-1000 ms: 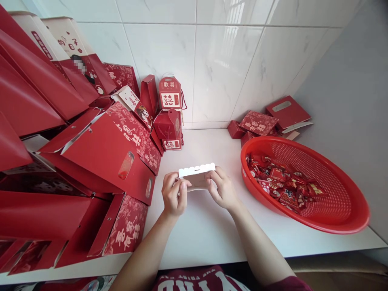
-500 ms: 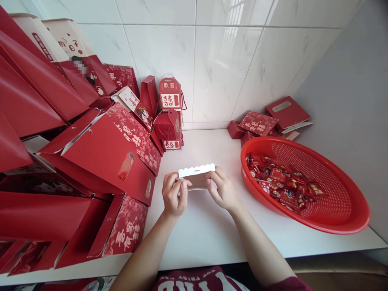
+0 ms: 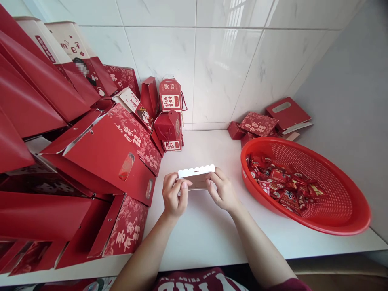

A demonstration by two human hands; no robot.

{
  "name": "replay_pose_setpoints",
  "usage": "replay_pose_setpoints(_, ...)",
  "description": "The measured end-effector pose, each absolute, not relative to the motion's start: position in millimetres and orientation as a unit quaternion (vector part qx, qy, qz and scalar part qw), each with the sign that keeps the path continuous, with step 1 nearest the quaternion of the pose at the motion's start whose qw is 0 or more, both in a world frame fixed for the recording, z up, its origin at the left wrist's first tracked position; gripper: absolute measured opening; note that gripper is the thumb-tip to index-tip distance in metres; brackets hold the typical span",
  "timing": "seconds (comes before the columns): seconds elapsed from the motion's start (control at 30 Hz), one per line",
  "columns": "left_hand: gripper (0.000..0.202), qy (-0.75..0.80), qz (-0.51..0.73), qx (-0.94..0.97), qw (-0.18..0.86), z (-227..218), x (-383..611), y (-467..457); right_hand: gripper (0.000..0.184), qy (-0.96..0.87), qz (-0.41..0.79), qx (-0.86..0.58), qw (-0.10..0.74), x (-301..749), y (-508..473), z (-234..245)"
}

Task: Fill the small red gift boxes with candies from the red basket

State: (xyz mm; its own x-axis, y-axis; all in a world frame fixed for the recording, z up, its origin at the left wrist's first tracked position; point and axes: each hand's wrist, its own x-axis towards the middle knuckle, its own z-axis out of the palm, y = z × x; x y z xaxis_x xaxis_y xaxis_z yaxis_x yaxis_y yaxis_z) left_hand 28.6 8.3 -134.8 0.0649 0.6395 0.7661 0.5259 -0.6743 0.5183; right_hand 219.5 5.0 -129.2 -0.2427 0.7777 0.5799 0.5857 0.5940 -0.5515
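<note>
Between my hands is a small paper box (image 3: 197, 171), with a white scalloped flap along its far edge and a brownish inner face below it. My left hand (image 3: 176, 193) grips the box's left end, thumb and fingertips pinched at the near corner. On the other end, my right hand (image 3: 222, 188) holds the right side, with its fingers bent over the edge. The box is held above the white table; its outer faces are mostly hidden from me.
Red gift boxes (image 3: 100, 153) are piled high along the left. Small corded boxes (image 3: 170, 97) are stacked by the tiled wall. At right, a red plastic basket (image 3: 348, 182) holds wrapped candies (image 3: 285, 186). Behind it lie more red boxes (image 3: 257, 123) against the wall.
</note>
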Motion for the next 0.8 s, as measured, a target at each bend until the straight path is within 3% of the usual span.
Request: replay_pose_setpoints(0.8,0.025,0.404,0.554,0.726,0.048,-132.4,30.8,8.7,0.013,-0.776,0.125,-0.438,0.437,218.9,4.8,-130.4)
